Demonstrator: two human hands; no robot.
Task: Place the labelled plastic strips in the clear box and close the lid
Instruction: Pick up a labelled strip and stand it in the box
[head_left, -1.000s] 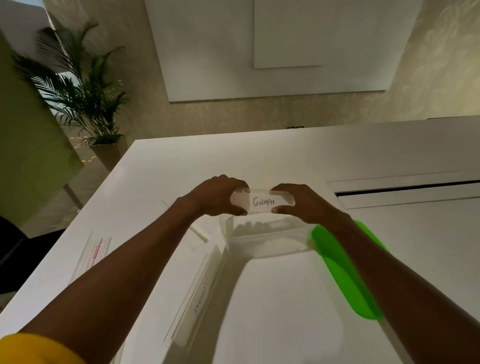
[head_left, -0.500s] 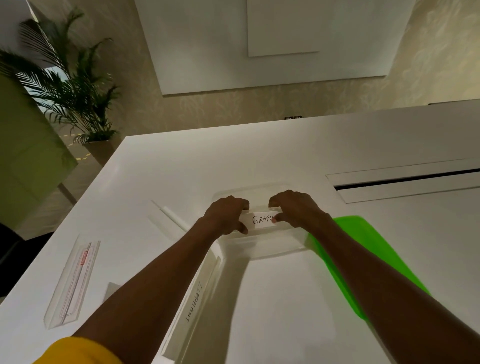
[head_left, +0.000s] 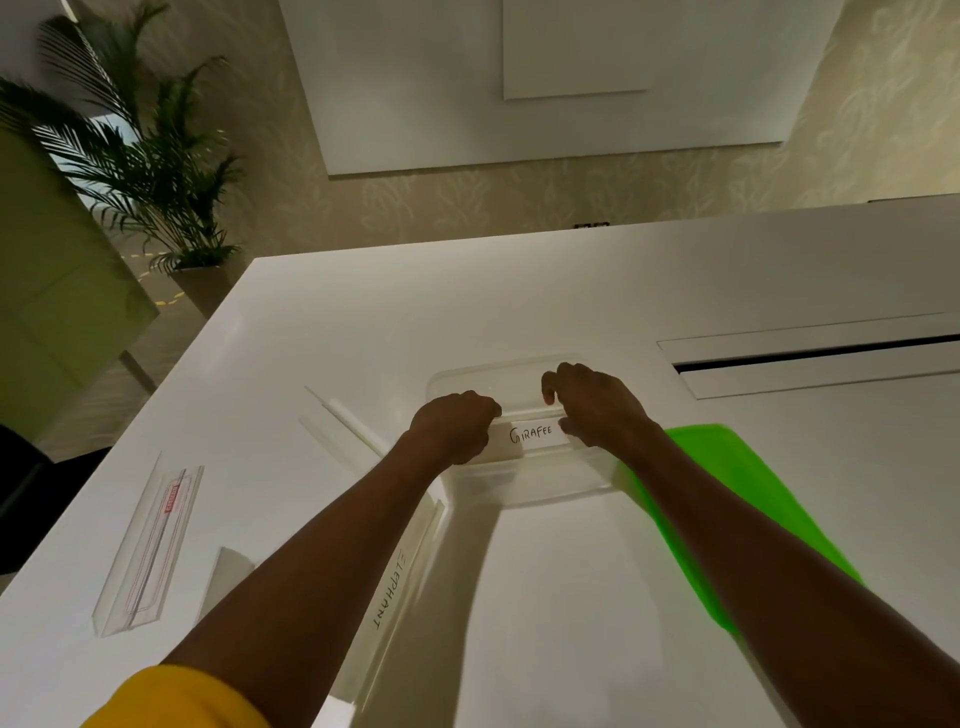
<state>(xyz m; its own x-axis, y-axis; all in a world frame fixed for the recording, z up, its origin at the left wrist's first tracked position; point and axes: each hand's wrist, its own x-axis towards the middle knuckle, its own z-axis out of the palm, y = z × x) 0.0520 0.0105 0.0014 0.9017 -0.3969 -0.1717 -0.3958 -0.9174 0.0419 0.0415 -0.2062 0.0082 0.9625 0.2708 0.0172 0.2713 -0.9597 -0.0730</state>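
Big white table (head_left: 571, 291) filling most of the view, with a potted plant (head_left: 140, 166) off past its far left corner. Next down in size, a green lid (head_left: 727, 493) lying flat on the table, right beside the clear box (head_left: 545, 483) on its right. Box open, sitting mid-table. Over the near part of its opening, a plastic strip marked GIRAFEE (head_left: 530, 435), pinched at both ends: left hand (head_left: 452, 431) curled round one end, right hand (head_left: 597, 410) round the other. Can't tell if it's touching the rim. Left of the box, flat on the table, a strip reading ELEPHANT (head_left: 395, 587). Further left, well apart, a strip with a red label (head_left: 156, 540).
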